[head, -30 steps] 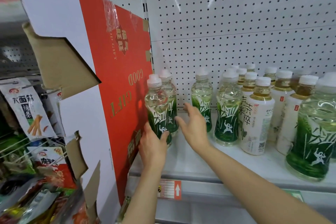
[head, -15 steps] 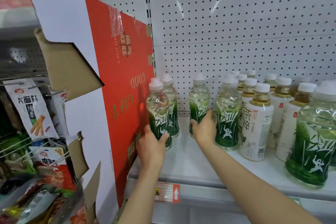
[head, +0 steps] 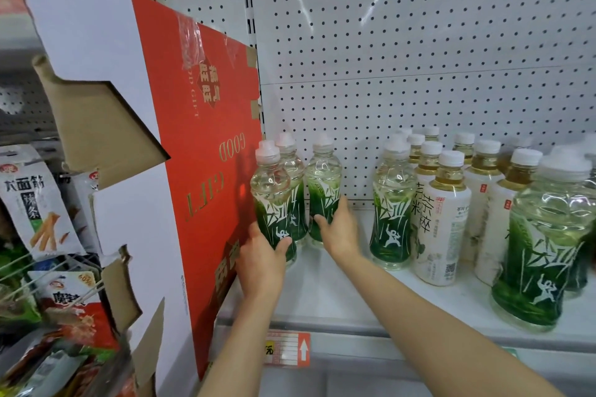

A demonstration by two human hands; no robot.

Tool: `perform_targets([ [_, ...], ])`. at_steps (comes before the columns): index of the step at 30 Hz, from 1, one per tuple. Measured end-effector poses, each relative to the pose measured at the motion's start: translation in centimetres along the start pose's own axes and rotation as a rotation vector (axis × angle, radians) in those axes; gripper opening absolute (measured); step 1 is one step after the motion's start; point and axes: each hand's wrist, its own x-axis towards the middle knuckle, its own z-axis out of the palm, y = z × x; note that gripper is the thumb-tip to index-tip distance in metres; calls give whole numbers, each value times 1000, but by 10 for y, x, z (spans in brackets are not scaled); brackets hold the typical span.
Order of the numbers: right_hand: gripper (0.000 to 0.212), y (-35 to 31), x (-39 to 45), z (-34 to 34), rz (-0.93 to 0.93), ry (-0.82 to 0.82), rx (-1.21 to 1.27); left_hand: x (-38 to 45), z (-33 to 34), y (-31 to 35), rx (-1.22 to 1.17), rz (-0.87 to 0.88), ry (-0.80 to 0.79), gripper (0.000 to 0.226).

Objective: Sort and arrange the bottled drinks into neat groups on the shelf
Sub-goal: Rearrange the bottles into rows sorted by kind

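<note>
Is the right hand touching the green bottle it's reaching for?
Touching. The head view shows the right hand wrapped round the lower body of the green-label bottle, fingers curled against its label with no gap.

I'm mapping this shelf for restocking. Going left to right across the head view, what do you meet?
Snack bags → red box → bottle in the left hand → bottle in the right hand → lone green bottle → white-label bottles → big near green bottle.
</note>
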Motion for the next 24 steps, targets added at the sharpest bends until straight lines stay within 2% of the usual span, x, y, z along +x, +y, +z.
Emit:
perform_targets([
  [3,67,3,-30,-22,-133,46,4,0,-1,-4,10,24,-14,61],
  [7,73,20,-83,-63,-258,263,-10,-4,-6,2,-101,28,5,77],
  [11,91,32,-86,-68,-160,341,6,-1,-5,12,-158,35,13,83],
  [14,95,30,-72,-62,-77,355,37,-3,-4,14,-184,20,-2,83],
  [21,86,13,-42,-47,117,516,-62,-1,-8,10,-203,28,-14,76],
  [24,73,11,-33,-45,139,434,-84,0,-9,9,-196,32,-24,74],
])
